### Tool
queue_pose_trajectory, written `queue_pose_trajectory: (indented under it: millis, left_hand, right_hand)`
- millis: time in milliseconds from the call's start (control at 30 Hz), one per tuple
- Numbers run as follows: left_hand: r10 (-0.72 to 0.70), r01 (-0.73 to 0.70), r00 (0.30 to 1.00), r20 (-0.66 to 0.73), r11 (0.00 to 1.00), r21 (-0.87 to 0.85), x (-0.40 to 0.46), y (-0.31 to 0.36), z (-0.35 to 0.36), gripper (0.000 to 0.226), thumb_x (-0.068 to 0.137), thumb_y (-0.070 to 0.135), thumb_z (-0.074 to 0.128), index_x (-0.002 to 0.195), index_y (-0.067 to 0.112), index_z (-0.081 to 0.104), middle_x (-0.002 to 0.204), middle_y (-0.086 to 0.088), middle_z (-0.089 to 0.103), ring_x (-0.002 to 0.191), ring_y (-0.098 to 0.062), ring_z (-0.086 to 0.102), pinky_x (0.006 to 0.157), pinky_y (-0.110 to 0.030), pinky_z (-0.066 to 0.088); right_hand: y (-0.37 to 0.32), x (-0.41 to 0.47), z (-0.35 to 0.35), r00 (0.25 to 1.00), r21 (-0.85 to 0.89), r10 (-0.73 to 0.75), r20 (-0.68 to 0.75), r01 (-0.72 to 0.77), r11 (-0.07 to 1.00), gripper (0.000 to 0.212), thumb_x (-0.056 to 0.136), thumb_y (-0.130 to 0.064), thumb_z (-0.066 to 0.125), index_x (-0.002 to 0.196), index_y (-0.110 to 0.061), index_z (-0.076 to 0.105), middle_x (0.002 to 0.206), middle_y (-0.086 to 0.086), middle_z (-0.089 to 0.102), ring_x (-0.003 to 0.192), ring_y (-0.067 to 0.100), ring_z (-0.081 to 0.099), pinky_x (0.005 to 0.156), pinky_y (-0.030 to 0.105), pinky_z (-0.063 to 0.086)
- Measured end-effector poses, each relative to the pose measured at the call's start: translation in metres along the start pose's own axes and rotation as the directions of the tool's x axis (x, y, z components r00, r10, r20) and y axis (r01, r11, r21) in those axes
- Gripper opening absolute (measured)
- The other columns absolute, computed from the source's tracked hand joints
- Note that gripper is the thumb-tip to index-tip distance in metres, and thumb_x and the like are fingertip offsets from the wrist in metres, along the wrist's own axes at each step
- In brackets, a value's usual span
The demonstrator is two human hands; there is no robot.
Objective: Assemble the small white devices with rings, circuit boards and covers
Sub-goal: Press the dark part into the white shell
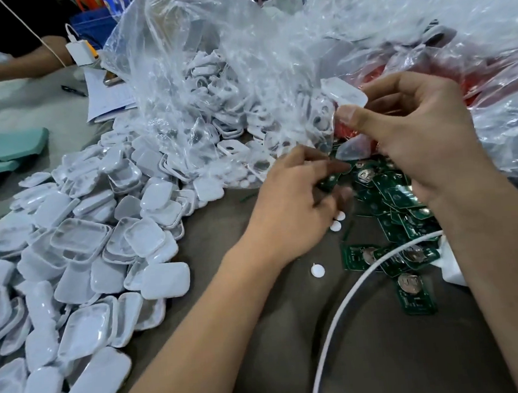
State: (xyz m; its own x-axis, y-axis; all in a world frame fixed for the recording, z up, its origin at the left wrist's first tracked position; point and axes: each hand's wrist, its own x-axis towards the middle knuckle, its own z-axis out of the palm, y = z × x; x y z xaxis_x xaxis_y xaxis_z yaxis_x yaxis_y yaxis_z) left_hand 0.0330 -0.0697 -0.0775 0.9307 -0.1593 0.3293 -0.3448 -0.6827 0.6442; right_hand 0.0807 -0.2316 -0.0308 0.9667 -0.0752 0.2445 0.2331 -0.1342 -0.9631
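Note:
My right hand [409,139] holds a small white device shell [344,94] up between thumb and fingers, in front of the plastic bags. Lower down, my left hand [295,199] reaches into a heap of green circuit boards [399,203], its fingertips pinching one board [332,175] at the heap's left edge. A big pile of white covers [78,259] spreads over the table's left side. Three small white round discs [317,270] lie loose on the brown table [265,352] near my left wrist.
A clear plastic bag [211,90] full of white shells stands behind the pile; another bag with red parts [476,83] is behind my right hand. A white cable [347,295] curves across the table at the front right. Another person's arm [5,71] rests far left, by a white charger [81,53] and papers [108,96].

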Motion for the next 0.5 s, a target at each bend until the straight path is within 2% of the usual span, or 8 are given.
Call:
queue_pose_trajectory:
  millis: [67, 100, 200, 267, 333, 400, 433, 500]
  left_hand:
    - [0.020, -0.019, 1.000, -0.003, 0.991, 0.129, 0.000, 0.000, 0.004, 0.036, 0.092, 0.034, 0.074, 0.127, 0.024, 0.073, 0.126, 0.003, 0.059, 0.120, -0.019, 0.053, 0.103, -0.030, 0.041]
    - [0.016, -0.011, 0.999, -0.028, 0.988, 0.154, 0.000, 0.000, 0.004, 0.036, 0.092, 0.033, 0.075, 0.126, 0.024, 0.073, 0.125, 0.003, 0.060, 0.120, -0.020, 0.053, 0.103, -0.030, 0.041]
    - [0.008, 0.013, 0.994, -0.109, 0.981, 0.191, 0.002, 0.003, 0.001, 0.030, 0.085, 0.019, 0.079, 0.115, 0.020, 0.076, 0.110, 0.000, 0.067, 0.107, -0.024, 0.059, 0.092, -0.037, 0.048]
    - [0.001, 0.025, 0.989, -0.145, 0.984, 0.177, 0.003, 0.002, -0.001, 0.030, 0.082, 0.004, 0.070, 0.108, 0.018, 0.076, 0.100, -0.002, 0.071, 0.097, -0.025, 0.064, 0.082, -0.040, 0.051]
    - [-0.049, 0.070, 0.982, -0.184, 0.992, 0.106, 0.004, -0.002, -0.003, 0.034, 0.079, -0.005, 0.059, 0.103, 0.016, 0.073, 0.092, -0.002, 0.074, 0.091, -0.025, 0.068, 0.079, -0.041, 0.054]
    - [-0.183, 0.174, 0.949, -0.258, 0.983, -0.058, 0.006, -0.009, -0.009, 0.031, 0.081, -0.005, 0.062, 0.096, 0.019, 0.072, 0.085, 0.005, 0.074, 0.086, -0.015, 0.071, 0.078, -0.037, 0.058]
    - [-0.258, 0.223, 0.919, -0.297, 0.964, -0.146, 0.007, -0.014, -0.013, 0.028, 0.082, -0.003, 0.068, 0.093, 0.022, 0.072, 0.082, 0.009, 0.073, 0.083, -0.008, 0.070, 0.077, -0.033, 0.059]
    - [-0.379, 0.284, 0.845, -0.378, 0.916, -0.284, 0.008, -0.023, -0.025, 0.022, 0.084, 0.005, 0.077, 0.092, 0.025, 0.071, 0.081, 0.011, 0.074, 0.078, -0.001, 0.070, 0.072, -0.026, 0.059]
  right_hand:
    - [0.001, 0.000, 0.000, 1.000, -0.051, -0.026, 0.001, 0.027, 0.998, 0.026, 0.074, -0.027, 0.094, 0.091, -0.021, 0.074, 0.078, -0.002, 0.073, 0.066, 0.008, 0.066, 0.059, 0.024, 0.056]
    - [0.001, -0.001, 0.001, 0.999, -0.073, -0.038, 0.015, 0.039, 0.997, 0.026, 0.074, -0.027, 0.094, 0.090, -0.022, 0.074, 0.077, -0.002, 0.073, 0.066, 0.008, 0.065, 0.059, 0.025, 0.057]
    - [0.001, -0.002, 0.002, 0.997, -0.118, -0.054, 0.054, 0.060, 0.991, 0.028, 0.073, -0.030, 0.094, 0.093, -0.022, 0.075, 0.081, 0.004, 0.075, 0.068, 0.010, 0.069, 0.062, 0.031, 0.062]
    - [0.002, -0.002, 0.002, 0.996, -0.141, -0.058, 0.066, 0.067, 0.988, 0.031, 0.072, -0.032, 0.094, 0.095, -0.022, 0.076, 0.083, 0.006, 0.076, 0.069, 0.012, 0.070, 0.066, 0.035, 0.063]
    - [0.002, -0.002, 0.002, 0.995, -0.166, -0.052, 0.086, 0.066, 0.984, 0.032, 0.072, -0.033, 0.095, 0.096, -0.021, 0.076, 0.084, 0.006, 0.075, 0.071, 0.015, 0.071, 0.070, 0.042, 0.065]
    - [0.004, -0.002, 0.003, 0.992, -0.201, -0.047, 0.117, 0.070, 0.977, 0.032, 0.072, -0.032, 0.095, 0.096, -0.021, 0.076, 0.087, 0.009, 0.074, 0.074, 0.020, 0.070, 0.074, 0.050, 0.065]
    - [0.004, -0.003, 0.003, 0.989, -0.212, -0.044, 0.138, 0.073, 0.975, 0.033, 0.071, -0.031, 0.095, 0.096, -0.021, 0.076, 0.088, 0.010, 0.074, 0.075, 0.022, 0.071, 0.075, 0.050, 0.065]
    - [0.003, -0.004, 0.002, 0.978, -0.240, -0.029, 0.208, 0.080, 0.967, 0.035, 0.070, -0.034, 0.095, 0.097, -0.022, 0.076, 0.086, 0.003, 0.074, 0.077, 0.019, 0.072, 0.075, 0.043, 0.065]
